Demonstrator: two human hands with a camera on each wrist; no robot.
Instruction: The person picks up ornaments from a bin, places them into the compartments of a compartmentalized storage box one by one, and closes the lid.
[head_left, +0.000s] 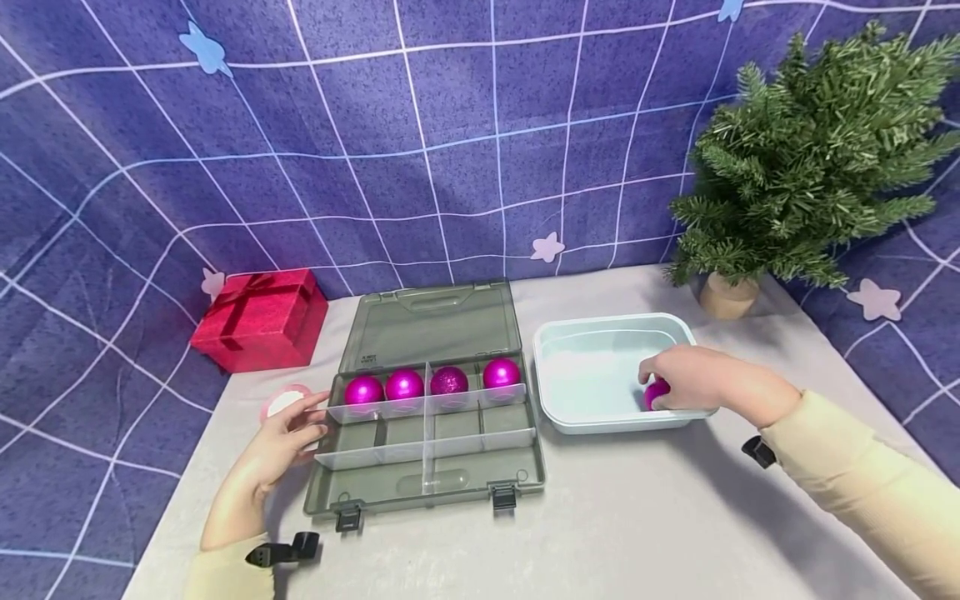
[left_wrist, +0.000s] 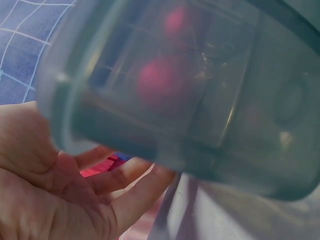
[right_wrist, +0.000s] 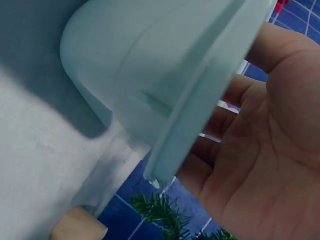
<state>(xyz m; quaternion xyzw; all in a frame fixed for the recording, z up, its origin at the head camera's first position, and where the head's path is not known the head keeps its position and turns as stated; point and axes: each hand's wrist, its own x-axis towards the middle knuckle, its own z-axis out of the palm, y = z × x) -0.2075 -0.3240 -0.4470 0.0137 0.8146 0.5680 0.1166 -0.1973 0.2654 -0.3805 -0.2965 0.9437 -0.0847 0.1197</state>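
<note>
In the head view, my right hand (head_left: 693, 377) reaches over the near right corner of a pale blue plastic bin (head_left: 577, 412), fingers curled round a magenta bauble (head_left: 657, 393) down inside it. The bin's wall hides those fingertips in the right wrist view. My left hand (head_left: 281, 442) touches the left side of a grey-green compartment box (head_left: 480, 492), its fingers fairly straight along the edge. The box lies with its lid (head_left: 438, 321) folded back. Several magenta baubles (head_left: 405, 385) fill its back row, one of them glittery (head_left: 449, 381); the middle and front compartments hold nothing.
A red gift box (head_left: 262, 321) stands at the back left. Behind my left hand lies a round pink-and-white item (head_left: 285, 400). A small artificial fir tree (head_left: 810, 158) on a wooden base (head_left: 729, 296) is at the back right. Blue grid-patterned cloth (head_left: 450, 167) hangs behind the table.
</note>
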